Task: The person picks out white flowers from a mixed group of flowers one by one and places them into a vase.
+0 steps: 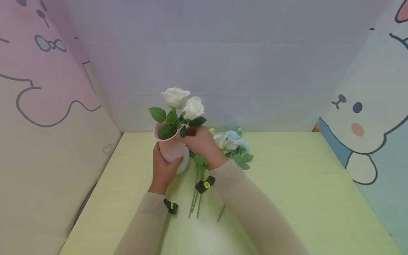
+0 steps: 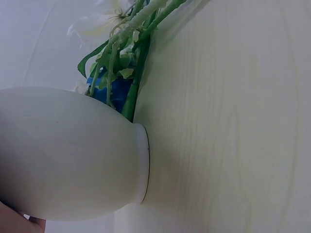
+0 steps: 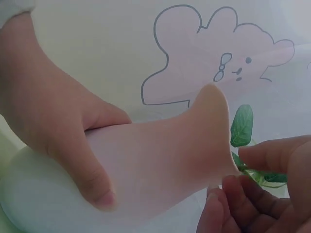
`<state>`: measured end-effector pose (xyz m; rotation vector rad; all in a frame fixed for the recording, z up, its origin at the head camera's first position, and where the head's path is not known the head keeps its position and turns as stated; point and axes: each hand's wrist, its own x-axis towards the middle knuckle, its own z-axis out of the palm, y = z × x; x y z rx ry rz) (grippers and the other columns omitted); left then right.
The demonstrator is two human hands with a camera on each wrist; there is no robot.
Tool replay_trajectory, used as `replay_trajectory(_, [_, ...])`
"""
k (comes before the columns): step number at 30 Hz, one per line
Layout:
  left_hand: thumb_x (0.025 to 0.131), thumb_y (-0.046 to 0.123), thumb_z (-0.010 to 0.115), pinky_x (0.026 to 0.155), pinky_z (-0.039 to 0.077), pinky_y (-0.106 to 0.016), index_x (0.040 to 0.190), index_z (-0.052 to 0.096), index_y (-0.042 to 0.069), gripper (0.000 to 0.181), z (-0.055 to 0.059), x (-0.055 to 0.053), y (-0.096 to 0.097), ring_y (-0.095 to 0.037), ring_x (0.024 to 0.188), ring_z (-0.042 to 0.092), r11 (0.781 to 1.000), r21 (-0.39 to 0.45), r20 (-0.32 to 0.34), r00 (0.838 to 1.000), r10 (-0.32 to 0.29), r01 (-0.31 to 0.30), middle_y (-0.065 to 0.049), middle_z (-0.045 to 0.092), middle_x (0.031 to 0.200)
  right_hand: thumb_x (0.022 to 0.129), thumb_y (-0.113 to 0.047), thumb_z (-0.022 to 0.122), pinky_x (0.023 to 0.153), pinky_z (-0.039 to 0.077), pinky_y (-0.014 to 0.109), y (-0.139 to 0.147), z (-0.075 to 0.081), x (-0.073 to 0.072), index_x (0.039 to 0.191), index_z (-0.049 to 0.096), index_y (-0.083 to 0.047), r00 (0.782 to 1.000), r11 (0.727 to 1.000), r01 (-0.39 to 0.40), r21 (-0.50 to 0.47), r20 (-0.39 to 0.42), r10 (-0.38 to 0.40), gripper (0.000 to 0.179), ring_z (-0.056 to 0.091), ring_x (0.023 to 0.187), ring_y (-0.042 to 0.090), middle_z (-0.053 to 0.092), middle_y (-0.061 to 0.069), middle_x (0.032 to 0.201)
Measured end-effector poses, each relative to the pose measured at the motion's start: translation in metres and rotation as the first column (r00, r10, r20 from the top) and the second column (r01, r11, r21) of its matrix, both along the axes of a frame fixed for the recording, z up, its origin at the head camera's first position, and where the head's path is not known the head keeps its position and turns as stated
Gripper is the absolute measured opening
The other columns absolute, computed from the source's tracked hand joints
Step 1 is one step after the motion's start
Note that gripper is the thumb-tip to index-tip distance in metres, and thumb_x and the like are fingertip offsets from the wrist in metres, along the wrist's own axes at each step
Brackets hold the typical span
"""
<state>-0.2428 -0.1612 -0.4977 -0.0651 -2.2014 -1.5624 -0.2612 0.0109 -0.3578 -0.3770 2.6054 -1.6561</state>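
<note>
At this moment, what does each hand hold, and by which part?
The left hand holds the vase around its middle, below the flared rim. The right hand is at the rim; whether it pinches that or a white rose, I cannot tell.

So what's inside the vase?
Green leaves show in the mouth of the vase, with two white roses above them. Anything deeper is hidden by its walls.

Pale yellow-green table (image 1: 318, 191), faint wood grain on top. Backdrop (image 1: 216, 67) is plain greyish-lilac, probably cloth judging by the creases; side walls (image 1: 41, 170) have big cartoon animals (image 1: 382, 117), pink left, white right.
</note>
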Motion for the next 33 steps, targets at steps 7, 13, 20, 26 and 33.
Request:
replay_trajectory(7, [0.081,0.025,0.086,0.094,0.042,-0.048,0.160,0.027,0.019,0.098,0.002,-0.001,0.000,-0.025,0.118,0.048,1.000,0.003,-0.001,1.000,0.004,-0.004,-0.007,0.042,0.145,0.100,-0.026,0.065,0.062,0.052,0.031,-0.006,-0.004,0.032,0.100,0.076,-0.007,0.996,0.994,-0.064,-0.092,-0.072,0.057,0.022,0.065,0.071,0.015,0.070,-0.001,0.080])
replay_trajectory(13, [0.081,0.024,0.086,0.095,0.044,-0.049,0.159,0.028,0.019,0.097,0.002,-0.002,0.000,-0.025,0.118,0.049,1.000,0.024,0.010,1.000,-0.005,0.005,-0.007,0.041,0.145,0.102,-0.018,0.063,0.068,0.056,0.031,-0.015,-0.004,0.045,0.128,0.070,0.000,0.977,0.946,-0.031,-0.321,-0.208,-0.039,0.032,0.069,0.084,0.027,0.072,0.008,0.093])
replay_trajectory(20, [0.079,0.022,0.087,0.099,0.041,-0.050,0.159,0.028,0.017,0.099,0.000,-0.002,0.000,-0.027,0.121,0.048,1.000,0.029,0.007,1.000,0.007,-0.008,-0.009,0.041,0.146,0.102,-0.016,0.062,0.077,0.056,0.032,-0.023,-0.010,0.034,0.131,0.058,-0.004,0.964,0.901,0.085,-0.425,-0.194,-0.182,0.033,0.064,0.095,0.017,0.066,0.005,0.109])
replay_trajectory(26, [0.080,0.023,0.088,0.103,0.038,-0.049,0.160,0.027,0.018,0.100,-0.002,-0.002,0.000,-0.026,0.125,0.046,1.000,0.019,0.004,1.000,0.013,-0.013,-0.009,0.040,0.148,0.100,-0.020,0.067,0.069,0.058,0.034,-0.027,-0.009,0.018,0.116,0.063,-0.007,0.955,0.864,0.145,-0.482,-0.159,-0.249,0.021,0.066,0.091,0.018,0.067,0.004,0.104])
replay_trajectory(33, [0.082,0.030,0.087,0.104,0.038,-0.053,0.161,0.025,0.020,0.101,-0.002,-0.002,0.001,-0.026,0.127,0.045,1.000,0.002,0.019,1.000,0.006,-0.006,-0.008,0.038,0.150,0.096,-0.023,0.073,0.070,0.055,0.033,-0.032,-0.004,0.005,0.103,0.070,-0.007,0.940,0.875,0.190,-0.445,-0.174,-0.293,0.018,0.066,0.084,0.017,0.070,0.004,0.093])
